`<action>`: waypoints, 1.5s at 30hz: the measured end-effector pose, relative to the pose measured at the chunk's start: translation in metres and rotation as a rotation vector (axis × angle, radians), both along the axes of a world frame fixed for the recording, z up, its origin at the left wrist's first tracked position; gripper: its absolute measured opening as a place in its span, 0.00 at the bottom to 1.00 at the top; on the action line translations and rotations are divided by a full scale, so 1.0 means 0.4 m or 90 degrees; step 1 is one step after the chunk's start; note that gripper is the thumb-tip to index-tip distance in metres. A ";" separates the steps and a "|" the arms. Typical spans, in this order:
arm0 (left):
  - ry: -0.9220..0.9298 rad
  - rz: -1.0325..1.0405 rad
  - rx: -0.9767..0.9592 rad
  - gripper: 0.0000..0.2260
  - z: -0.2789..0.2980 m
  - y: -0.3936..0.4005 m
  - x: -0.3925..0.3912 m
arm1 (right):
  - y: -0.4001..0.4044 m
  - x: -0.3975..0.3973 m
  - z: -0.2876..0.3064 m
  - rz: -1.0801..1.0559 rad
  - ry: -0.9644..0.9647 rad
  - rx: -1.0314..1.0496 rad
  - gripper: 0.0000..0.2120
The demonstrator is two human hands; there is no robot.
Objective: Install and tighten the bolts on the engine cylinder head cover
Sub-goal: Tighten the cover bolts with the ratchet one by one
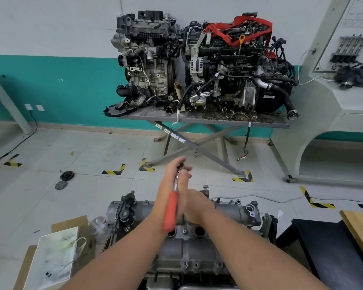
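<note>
— Both forearms are reaching in from the bottom edge, crossing over the cylinder head cover (189,250). What are the hands doing?

— They are meeting above the far side of the cover, with a ratchet wrench (173,206) between them. Its orange handle is slanting down towards the left forearm and its metal shank is pointing up and away. The left hand (173,174) is lying against the upper shank near the head, fingers fairly straight. The right hand (192,200) is pressing against the tool from the other side; motion blur is smearing both, so I cannot tell how tightly either one is gripping.

— And the cover itself?

— It is sitting on the grey engine directly below the arms, with round plug wells and small bolt heads showing along its top.

— Anything else lying around?

— Cardboard (69,227) and a clear plastic bag (55,256) are lying at lower left. Two more engines (197,63) are standing on a scissor-leg tabletop (203,119) against the teal and white wall, and a dark pulley (67,176) is lying on the tiled floor.
</note>
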State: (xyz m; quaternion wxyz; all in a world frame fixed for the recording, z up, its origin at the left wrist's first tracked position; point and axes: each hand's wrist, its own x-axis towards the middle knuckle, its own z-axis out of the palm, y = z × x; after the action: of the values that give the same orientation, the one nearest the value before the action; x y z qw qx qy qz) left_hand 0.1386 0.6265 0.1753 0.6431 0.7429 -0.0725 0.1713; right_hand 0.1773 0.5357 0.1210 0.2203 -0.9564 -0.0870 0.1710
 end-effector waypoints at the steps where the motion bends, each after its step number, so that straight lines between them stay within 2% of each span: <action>1: 0.043 0.006 -0.095 0.16 -0.001 -0.006 0.005 | -0.002 0.001 -0.004 0.011 0.003 -0.009 0.12; 5: 0.219 -0.008 -0.348 0.20 -0.002 0.008 0.041 | -0.001 0.001 0.000 -0.013 0.012 -0.027 0.14; 7: 0.252 -0.018 -0.392 0.20 0.004 0.031 0.054 | -0.001 0.000 0.000 -0.023 -0.002 -0.022 0.15; 10: 0.286 -0.041 -0.370 0.16 0.027 0.051 0.072 | -0.002 -0.002 -0.002 -0.029 -0.008 -0.010 0.13; 17: 0.366 -0.210 -0.180 0.16 0.092 0.094 0.076 | -0.002 -0.002 -0.008 -0.041 -0.008 0.004 0.10; 21: 0.402 -0.219 -0.110 0.12 0.122 0.117 0.089 | -0.001 0.000 -0.010 -0.047 -0.012 0.010 0.10; 26: 0.382 -0.132 0.138 0.09 0.164 0.075 0.099 | -0.002 -0.005 -0.006 -0.037 -0.014 0.001 0.12; 28: 0.281 -0.114 0.338 0.07 0.173 0.055 0.091 | -0.005 -0.006 -0.006 -0.037 -0.013 0.003 0.11; 31: 0.059 -0.122 0.650 0.09 0.161 0.034 0.072 | -0.007 -0.009 -0.005 -0.048 -0.021 0.016 0.10; 33: -0.067 -0.079 0.744 0.13 0.134 0.028 0.057 | -0.007 -0.012 -0.009 -0.053 -0.017 0.052 0.07; 34: -0.129 -0.048 0.733 0.16 0.110 0.028 0.049 | -0.007 -0.015 -0.008 -0.051 -0.017 0.066 0.08; 36: -0.183 0.011 0.585 0.18 0.064 0.029 0.031 | -0.005 -0.020 0.001 -0.069 0.015 0.090 0.14; 39: -0.069 0.006 0.260 0.19 0.022 0.031 0.015 | -0.004 -0.015 0.006 -0.054 0.005 0.095 0.16; 43: 0.024 0.021 -0.108 0.16 0.002 0.002 0.010 | 0.000 -0.006 0.005 -0.019 -0.001 0.011 0.12; 45: 0.089 0.047 -0.248 0.15 0.002 -0.011 0.019 | 0.000 -0.003 0.002 -0.017 -0.008 0.001 0.13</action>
State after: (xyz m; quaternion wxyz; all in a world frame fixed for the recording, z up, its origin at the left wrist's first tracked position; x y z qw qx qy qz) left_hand 0.1464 0.6221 0.1761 0.7712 0.6167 0.0341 0.1540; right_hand 0.1761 0.5358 0.1220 0.2230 -0.9584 -0.0754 0.1616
